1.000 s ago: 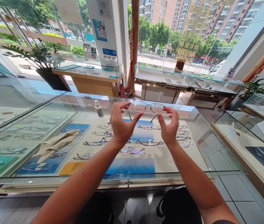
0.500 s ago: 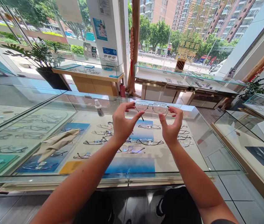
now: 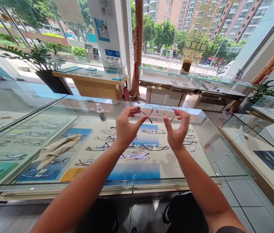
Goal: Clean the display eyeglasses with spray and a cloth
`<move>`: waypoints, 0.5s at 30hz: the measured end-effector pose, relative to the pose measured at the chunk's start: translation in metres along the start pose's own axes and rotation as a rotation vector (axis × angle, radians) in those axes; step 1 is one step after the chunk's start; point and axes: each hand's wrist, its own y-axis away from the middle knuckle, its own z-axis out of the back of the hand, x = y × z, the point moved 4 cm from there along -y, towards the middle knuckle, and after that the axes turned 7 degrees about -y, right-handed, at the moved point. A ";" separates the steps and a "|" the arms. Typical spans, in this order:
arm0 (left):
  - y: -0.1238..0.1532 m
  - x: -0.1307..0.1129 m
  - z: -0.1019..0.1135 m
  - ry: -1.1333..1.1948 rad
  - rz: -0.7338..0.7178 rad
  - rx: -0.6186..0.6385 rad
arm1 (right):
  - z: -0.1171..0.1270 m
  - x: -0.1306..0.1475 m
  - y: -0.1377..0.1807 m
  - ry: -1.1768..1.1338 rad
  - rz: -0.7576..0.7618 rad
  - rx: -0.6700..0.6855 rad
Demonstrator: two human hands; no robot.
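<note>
A pair of thin dark-framed eyeglasses (image 3: pixel 155 111) is held up above the glass display case (image 3: pixel 132 181), its lenses toward the windows. My left hand (image 3: pixel 127 124) pinches its left side between thumb and fingers. On the opposite side, my right hand (image 3: pixel 177 126) grips the frame near the hinge, thumb below. Parts of the temples hang below the lenses; the rest is hidden. Under my hands, several eyeglasses (image 3: pixel 154 147) lie in rows inside the case. A beige cloth (image 3: pixel 58 149) rests crumpled on the glass top, and a white spray bottle (image 3: pixel 101 112) stands farther back.
More eyeglasses (image 3: pixel 8 156) lie in the case section at left. Another glass case (image 3: pixel 268 136) stands at right. Along the windows are further display cabinets (image 3: pixel 90 84), a potted plant (image 3: pixel 51 76), a wooden post (image 3: pixel 138 45) and a red fire extinguisher (image 3: pixel 126 94).
The eyeglasses have tilted slightly in my hands, and more of the temples shows below the lenses. Both hands keep their hold. The whole view has shifted a little.
</note>
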 end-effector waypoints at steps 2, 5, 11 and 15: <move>0.000 0.000 0.000 -0.010 0.001 -0.007 | 0.000 -0.001 0.000 0.004 -0.020 0.004; 0.000 -0.002 0.002 -0.055 -0.010 -0.037 | 0.000 -0.003 0.000 -0.026 -0.069 0.007; -0.001 -0.005 0.008 -0.136 -0.081 -0.140 | -0.005 -0.009 0.004 -0.073 -0.150 0.080; -0.002 -0.008 0.010 -0.173 -0.123 -0.172 | -0.006 -0.011 0.006 -0.091 -0.184 0.090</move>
